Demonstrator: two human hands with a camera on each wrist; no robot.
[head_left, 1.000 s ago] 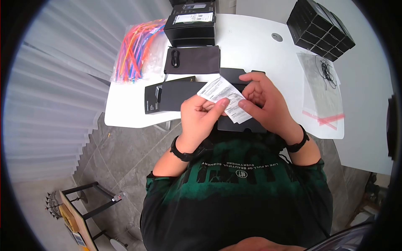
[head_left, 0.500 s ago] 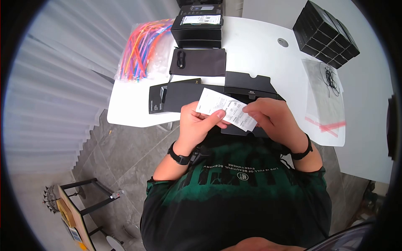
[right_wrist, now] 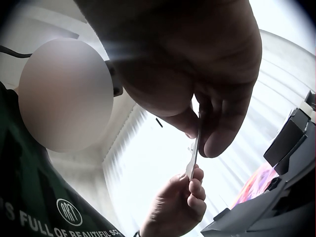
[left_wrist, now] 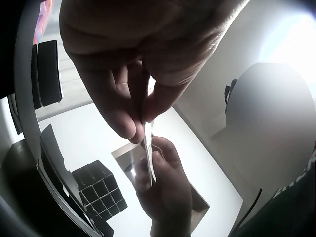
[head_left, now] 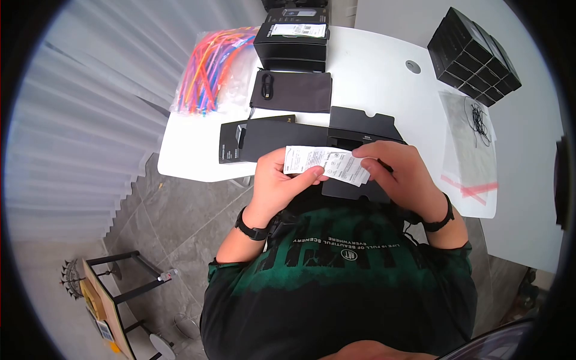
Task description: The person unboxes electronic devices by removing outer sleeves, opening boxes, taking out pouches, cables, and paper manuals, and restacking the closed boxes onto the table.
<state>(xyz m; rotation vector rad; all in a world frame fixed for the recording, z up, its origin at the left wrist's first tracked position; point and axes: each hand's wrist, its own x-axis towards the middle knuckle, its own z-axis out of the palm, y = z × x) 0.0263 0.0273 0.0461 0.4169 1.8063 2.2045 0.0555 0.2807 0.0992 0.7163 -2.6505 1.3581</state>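
Observation:
A printed white paper is held between both hands above the table's front edge. The left hand pinches its left part, thumb on top and fingers beneath. At its right end the right hand pinches it between thumb and fingers. Seen edge-on in the left wrist view, the paper runs from the left hand down to the right hand. In the right wrist view the paper is gripped by both hands. Behind it lies an opened black box, partly hidden by the hands.
A dark pouch with a coiled cable lies behind the box sleeve. Black boxes stand at the back, a bag of coloured strips beside them. At right are stacked boxes and clear bags.
The paper has turned from a steep slant to nearly level and come slightly nearer the body. The right hand's fingers have closed onto its right end. The head view has shifted a little.

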